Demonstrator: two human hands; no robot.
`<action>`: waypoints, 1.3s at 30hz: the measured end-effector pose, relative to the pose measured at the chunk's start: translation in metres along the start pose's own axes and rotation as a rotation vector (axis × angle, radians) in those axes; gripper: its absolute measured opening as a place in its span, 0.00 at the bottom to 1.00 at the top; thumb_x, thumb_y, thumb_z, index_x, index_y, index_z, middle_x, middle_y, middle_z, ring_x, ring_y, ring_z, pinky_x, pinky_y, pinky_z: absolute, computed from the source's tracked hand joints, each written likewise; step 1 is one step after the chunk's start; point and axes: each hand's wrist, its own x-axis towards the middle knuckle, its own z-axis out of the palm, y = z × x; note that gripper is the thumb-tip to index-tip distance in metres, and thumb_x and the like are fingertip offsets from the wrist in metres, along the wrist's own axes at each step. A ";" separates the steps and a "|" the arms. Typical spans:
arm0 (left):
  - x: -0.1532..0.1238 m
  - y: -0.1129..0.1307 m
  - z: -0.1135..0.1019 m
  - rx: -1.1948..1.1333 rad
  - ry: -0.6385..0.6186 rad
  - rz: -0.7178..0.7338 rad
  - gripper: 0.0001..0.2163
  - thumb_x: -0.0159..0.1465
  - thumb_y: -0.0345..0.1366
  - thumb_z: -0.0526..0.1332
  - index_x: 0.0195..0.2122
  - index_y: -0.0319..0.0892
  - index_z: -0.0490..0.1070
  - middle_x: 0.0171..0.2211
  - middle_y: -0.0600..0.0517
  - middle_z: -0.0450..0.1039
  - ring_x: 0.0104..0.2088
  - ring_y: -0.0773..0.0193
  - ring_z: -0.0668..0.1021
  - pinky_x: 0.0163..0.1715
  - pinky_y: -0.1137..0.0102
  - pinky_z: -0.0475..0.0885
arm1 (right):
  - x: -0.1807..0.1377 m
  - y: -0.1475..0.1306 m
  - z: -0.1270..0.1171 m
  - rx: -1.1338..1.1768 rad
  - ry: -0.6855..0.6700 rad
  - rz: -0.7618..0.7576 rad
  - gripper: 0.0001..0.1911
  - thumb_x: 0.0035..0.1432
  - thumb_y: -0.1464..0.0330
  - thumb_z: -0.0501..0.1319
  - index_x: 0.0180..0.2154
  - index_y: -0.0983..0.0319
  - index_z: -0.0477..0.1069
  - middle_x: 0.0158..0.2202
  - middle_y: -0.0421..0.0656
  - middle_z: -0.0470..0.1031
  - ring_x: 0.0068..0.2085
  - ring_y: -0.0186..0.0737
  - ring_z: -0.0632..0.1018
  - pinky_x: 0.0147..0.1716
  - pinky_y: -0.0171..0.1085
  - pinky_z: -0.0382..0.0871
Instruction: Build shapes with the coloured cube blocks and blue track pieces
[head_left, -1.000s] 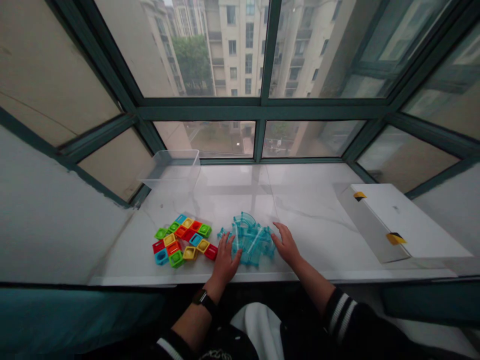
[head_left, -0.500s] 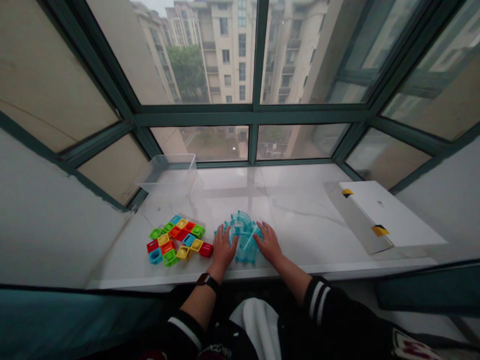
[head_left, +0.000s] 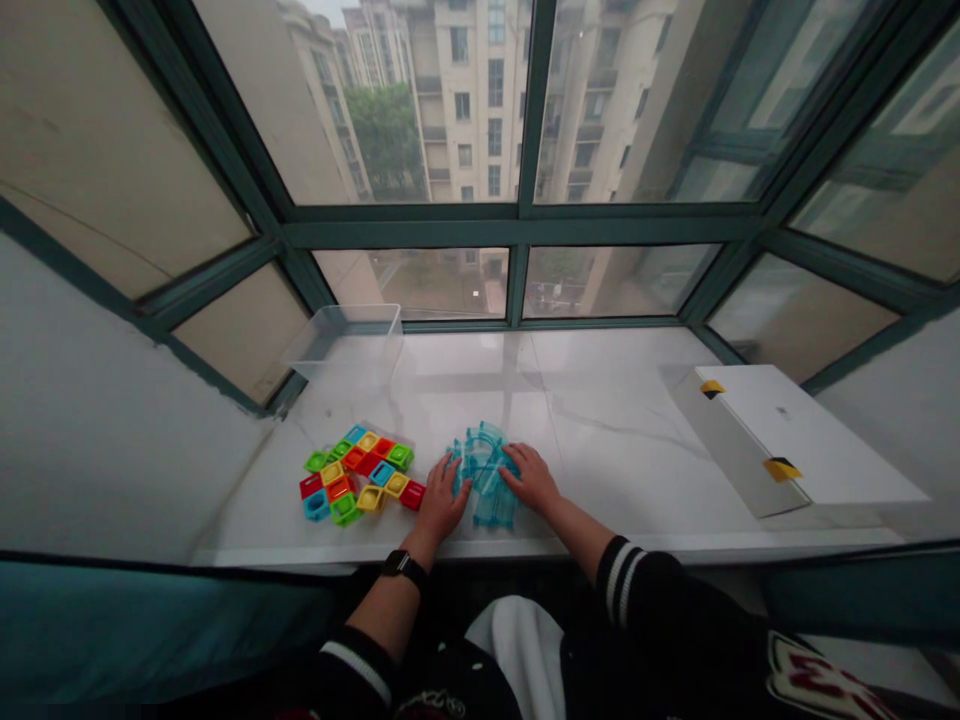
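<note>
Clear blue plastic track pieces (head_left: pixel 491 490), some curved and some straight, lie in a small pile on the white sill in front of me. My left hand (head_left: pixel 444 497) rests against the pile's left side, its fingers stretched forward and slightly apart. On the right side, my right hand (head_left: pixel 531 478) touches the pile with its fingers spread. Neither hand is wrapped round a piece, and the palms partly hide the outer pieces. Close to the left of my left hand lies a group of coloured plastic blocks (head_left: pixel 367 463) in red, yellow, green, orange and blue.
A clear plastic bin (head_left: pixel 349 345) stands at the back left by the window. At the right lies a white box (head_left: pixel 810 435) with yellow and black tabs. The white marble sill (head_left: pixel 600 400) ends at a front edge just before my body.
My right hand has moved a little inward, and the blue pieces sit closer together between my hands. The view has shifted slightly. The coloured blocks and the box stay put.
</note>
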 end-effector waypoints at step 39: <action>-0.067 0.007 -0.014 0.187 -0.034 -0.208 0.21 0.72 0.43 0.50 0.25 0.45 0.73 0.27 0.49 0.77 0.29 0.60 0.77 0.31 0.69 0.61 | -0.122 0.036 -0.037 -0.105 0.166 0.026 0.17 0.63 0.73 0.59 0.52 0.59 0.77 0.53 0.51 0.77 0.57 0.53 0.75 0.62 0.54 0.69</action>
